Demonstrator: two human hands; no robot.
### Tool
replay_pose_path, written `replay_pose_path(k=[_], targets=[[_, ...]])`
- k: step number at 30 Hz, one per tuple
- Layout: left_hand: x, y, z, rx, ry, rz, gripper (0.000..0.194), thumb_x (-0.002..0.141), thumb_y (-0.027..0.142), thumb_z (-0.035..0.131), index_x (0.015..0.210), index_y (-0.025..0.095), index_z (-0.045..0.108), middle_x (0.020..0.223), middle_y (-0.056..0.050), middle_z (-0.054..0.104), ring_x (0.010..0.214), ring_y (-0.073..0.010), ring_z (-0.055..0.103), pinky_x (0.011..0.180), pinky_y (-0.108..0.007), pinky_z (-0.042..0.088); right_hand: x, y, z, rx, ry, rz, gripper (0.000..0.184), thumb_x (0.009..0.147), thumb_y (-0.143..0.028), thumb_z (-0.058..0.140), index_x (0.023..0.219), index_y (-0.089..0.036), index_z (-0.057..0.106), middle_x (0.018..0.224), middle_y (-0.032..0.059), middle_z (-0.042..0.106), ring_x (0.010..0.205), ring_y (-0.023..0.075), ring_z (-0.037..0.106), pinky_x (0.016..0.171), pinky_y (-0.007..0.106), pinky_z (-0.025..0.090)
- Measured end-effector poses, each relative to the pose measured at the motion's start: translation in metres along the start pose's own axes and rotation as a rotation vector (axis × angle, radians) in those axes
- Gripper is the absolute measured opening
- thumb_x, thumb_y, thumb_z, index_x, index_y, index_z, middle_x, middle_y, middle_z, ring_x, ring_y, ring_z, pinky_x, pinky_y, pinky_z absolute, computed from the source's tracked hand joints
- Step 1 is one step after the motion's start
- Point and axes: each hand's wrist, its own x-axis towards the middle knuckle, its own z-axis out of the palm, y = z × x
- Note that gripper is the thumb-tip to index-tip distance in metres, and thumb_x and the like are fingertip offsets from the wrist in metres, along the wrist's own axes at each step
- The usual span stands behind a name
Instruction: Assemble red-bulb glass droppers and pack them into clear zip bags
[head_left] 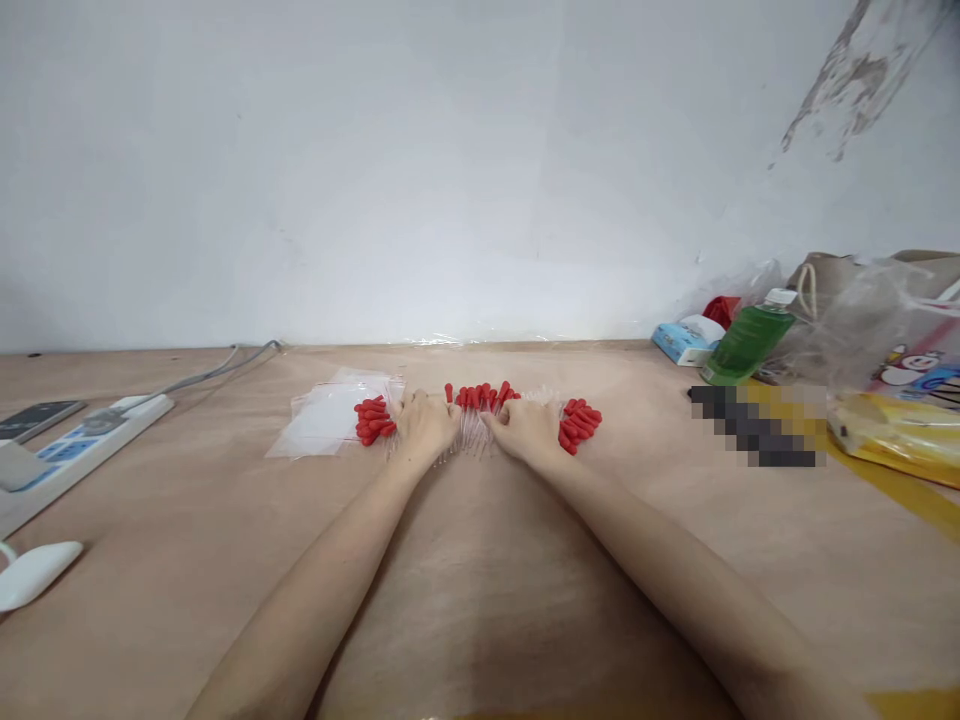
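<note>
Spread over the smooth tan bench (465,570) in 3 groups: droppers (472,398) with slender transparent tubes and rounded, glossy red bulbs. Loosely fanned in a middle row between the left hand (426,428) and the right hand (529,428), bulbs toward the pale wall (375,180), tubes toward the near edge. Backs of both hands uppermost, fingers curled, thumbs turned inward at the row; cannot tell whether closed on any tubes. Tightly bunched just beside the left hand, a left cluster (373,420), at the edge of thin, translucent plastic bags (315,425) in a flat, overlapping pile. Just beside the right hand, a similar right cluster (579,425). Far left, a long, boxy white power strip (82,450); well off to the right, a green bottle (750,340), white-capped and tilted.
</note>
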Motion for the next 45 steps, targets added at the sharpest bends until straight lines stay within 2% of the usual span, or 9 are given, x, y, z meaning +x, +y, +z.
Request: replay_pose_path(k=[7,14,17,21,25,31,36,41,45], targets=[[0.003,0.015,0.005,-0.082,-0.058,0.028,0.034,0.076,0.038,0.044,0.075,0.014,0.068,0.088,-0.015,0.064,0.091,-0.0307,0.054,0.081,-0.042,0.032,-0.017,-0.004,-0.012,-0.041,-0.135,-0.029,0.052,0.073,-0.061,0.043,0.050,-0.017,0.056,0.061,0.0049,0.062,0.066,0.0196,0.057,0.083,0.044,0.028],[0.000,0.017,0.015,-0.160,-0.071,0.019,0.035,0.077,0.041,0.044,0.062,0.018,0.066,0.079,-0.012,0.067,0.087,-0.0298,0.057,0.080,-0.044,0.033,-0.019,-0.008,-0.010,0.038,-0.214,-0.005,0.029,0.073,-0.036,0.051,0.050,-0.019,0.058,0.061,0.0015,0.062,0.066,0.0174,0.057,0.078,0.036,0.031],[0.000,0.018,0.017,-0.192,-0.052,0.019,0.034,0.077,0.041,0.045,0.059,0.019,0.064,0.076,-0.010,0.066,0.085,-0.0290,0.057,0.079,-0.043,0.033,-0.016,-0.006,-0.008,0.134,-0.198,0.037,0.029,0.075,-0.035,0.049,0.052,-0.021,0.059,0.062,0.0007,0.063,0.066,0.0167,0.056,0.076,0.034,0.031],[-0.001,0.017,0.014,-0.233,0.007,0.015,0.032,0.079,0.042,0.044,0.064,0.019,0.061,0.076,-0.007,0.065,0.083,-0.0274,0.057,0.078,-0.042,0.033,-0.009,0.003,-0.013,0.282,-0.110,0.087,0.031,0.075,-0.046,0.048,0.058,-0.024,0.061,0.062,-0.0023,0.063,0.067,0.0158,0.056,0.079,0.035,0.028],[-0.009,0.017,0.008,-0.253,0.097,0.055,0.027,0.081,0.039,0.044,0.073,0.019,0.060,0.082,-0.007,0.063,0.088,-0.0254,0.053,0.081,-0.040,0.030,-0.009,0.025,-0.025,0.247,0.060,0.148,0.033,0.076,-0.048,0.046,0.062,-0.023,0.061,0.058,-0.0015,0.062,0.063,0.0158,0.054,0.075,0.034,0.026],[-0.041,0.032,0.016,-0.300,0.262,0.472,0.018,0.080,0.029,0.049,0.075,0.020,0.063,0.080,-0.006,0.059,0.085,-0.0228,0.050,0.081,-0.041,0.027,-0.030,0.074,-0.038,0.009,0.258,0.000,0.037,0.081,-0.043,0.040,0.059,-0.019,0.057,0.058,-0.0007,0.060,0.059,0.0132,0.051,0.070,0.031,0.020],[-0.058,0.042,0.022,-0.296,0.264,0.686,0.020,0.083,0.030,0.047,0.083,0.022,0.065,0.093,-0.006,0.059,0.093,-0.0219,0.047,0.090,-0.046,0.021,-0.043,0.107,-0.036,-0.049,0.414,-0.010,0.039,0.082,-0.043,0.039,0.060,-0.018,0.058,0.056,-0.0002,0.058,0.063,0.0148,0.051,0.068,0.030,0.017],[-0.058,0.042,0.022,-0.271,0.248,0.667,0.020,0.081,0.036,0.051,0.086,0.024,0.067,0.108,-0.006,0.057,0.104,-0.0258,0.043,0.094,-0.051,0.016,-0.048,0.117,-0.032,-0.041,0.404,-0.019,0.037,0.082,-0.042,0.042,0.060,-0.019,0.059,0.053,-0.0015,0.055,0.059,0.0131,0.048,0.065,0.030,0.017],[-0.068,0.038,0.017,-0.278,0.201,0.696,0.021,0.083,0.034,0.049,0.091,0.026,0.066,0.111,-0.006,0.056,0.108,-0.0269,0.042,0.095,-0.053,0.015,-0.047,0.120,-0.030,-0.047,0.426,-0.061,0.030,0.082,-0.038,0.043,0.072,-0.019,0.064,0.067,0.0032,0.061,0.070,0.0167,0.050,0.068,0.031,0.019]])
